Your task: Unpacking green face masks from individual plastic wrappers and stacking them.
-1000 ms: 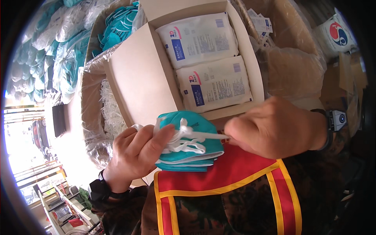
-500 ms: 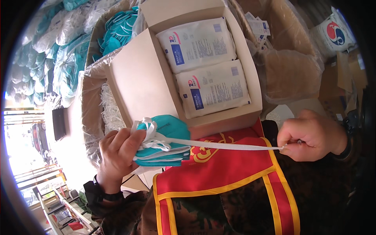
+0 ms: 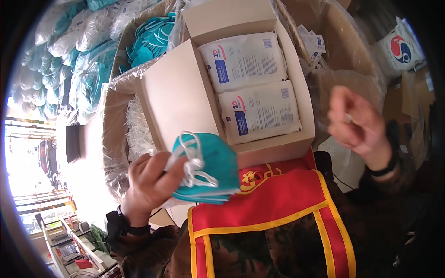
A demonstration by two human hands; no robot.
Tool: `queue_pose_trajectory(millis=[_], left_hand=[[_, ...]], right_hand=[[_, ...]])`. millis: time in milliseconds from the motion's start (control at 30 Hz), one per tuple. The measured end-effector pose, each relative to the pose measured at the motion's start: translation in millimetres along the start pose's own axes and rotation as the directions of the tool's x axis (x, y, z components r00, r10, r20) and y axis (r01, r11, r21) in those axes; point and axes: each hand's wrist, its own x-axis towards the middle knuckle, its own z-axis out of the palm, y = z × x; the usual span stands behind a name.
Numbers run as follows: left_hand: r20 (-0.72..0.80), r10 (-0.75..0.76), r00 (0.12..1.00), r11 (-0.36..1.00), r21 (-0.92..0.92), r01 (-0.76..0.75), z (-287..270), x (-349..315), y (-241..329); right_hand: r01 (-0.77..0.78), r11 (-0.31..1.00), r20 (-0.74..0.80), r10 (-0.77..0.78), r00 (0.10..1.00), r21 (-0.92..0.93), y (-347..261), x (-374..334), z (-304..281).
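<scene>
A broad heap of clear plastic bags with teal and white contents [image 3: 88, 69] fills the upper left. Beside it, a brown cardboard carton lined with clear plastic [image 3: 116, 134] contains a tangle of thin white strands [image 3: 139, 123]; a similar brown carton [image 3: 357, 51] stands at upper right. The person wears a red cloth apron with yellow edging [image 3: 264, 208]. In front of it is a pale, rectangular cardboard box [image 3: 273, 150], its flaps spread, with two flat white packets [image 3: 264, 113] lying inside, one nearer the person. A white sack with a red and blue mark [image 3: 396, 46] sits at the far right.

The left hand [image 3: 150, 183] has its grip closed around the edge of a stack of teal, rounded fabric masks [image 3: 218, 162], raised before the box's near left corner, just above the apron. The right hand [image 3: 359, 125] is well apart, right of the box, its grip loosely curled and blurred; I cannot tell whether it has hold of anything. Smallest, knotted white straps [image 3: 197, 164] lie across the top mask, by the left fingers.
</scene>
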Motion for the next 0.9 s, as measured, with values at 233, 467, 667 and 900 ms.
queue_pose_trajectory(millis=[233,467,667,900], left_hand=[[-0.066,0.136,0.989,0.989,-0.057,-0.140,-1.0,6.4,19.8],[-0.036,0.138,0.990,0.986,-0.090,-0.141,-0.7,17.0,21.9],[-0.099,0.055,0.994,0.985,-0.157,-0.071,5.3,7.8,12.9],[0.083,-0.157,0.984,0.981,-0.103,0.166,-3.9,-14.0,0.3]], right_hand=[[-0.036,0.912,0.186,0.122,0.975,-0.410,33.2,96.3,38.8],[0.335,0.582,0.473,0.098,0.876,-0.741,47.2,108.8,70.2],[0.373,0.399,0.430,0.058,0.901,-0.837,26.2,80.8,69.8],[0.052,0.504,0.213,0.268,0.939,-0.862,-6.8,21.7,41.4]])
